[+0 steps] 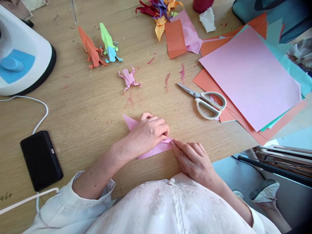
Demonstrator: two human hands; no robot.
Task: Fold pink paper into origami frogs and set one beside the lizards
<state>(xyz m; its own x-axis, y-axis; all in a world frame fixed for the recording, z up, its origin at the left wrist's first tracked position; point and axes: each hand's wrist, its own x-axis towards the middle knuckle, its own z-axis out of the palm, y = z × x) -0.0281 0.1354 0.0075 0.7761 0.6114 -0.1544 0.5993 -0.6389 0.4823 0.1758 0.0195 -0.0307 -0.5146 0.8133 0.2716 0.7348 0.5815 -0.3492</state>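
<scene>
A pink sheet of folded paper [156, 150] lies on the wooden table, close to my body. Across its middle rests my left hand [151, 131], fingers curled and pressing on the paper, hiding much of it. One pointed corner sticks out to the upper left. At the paper's right tip, my right hand [192, 159] pinches the edge between thumb and forefinger. Beyond my hands sits a small pink origami frog [129, 78]. Scissors [207, 100] with white handles lie to the right, their blades pointing to the upper left.
Orange [91, 50] and green-blue origami figures [108, 44] stand farther back. More folded figures [161, 16] lie at the far edge. Stacked coloured paper [251, 78] covers the right side. On the left are a black power bank [41, 161], white cable [46, 110] and white device [24, 48].
</scene>
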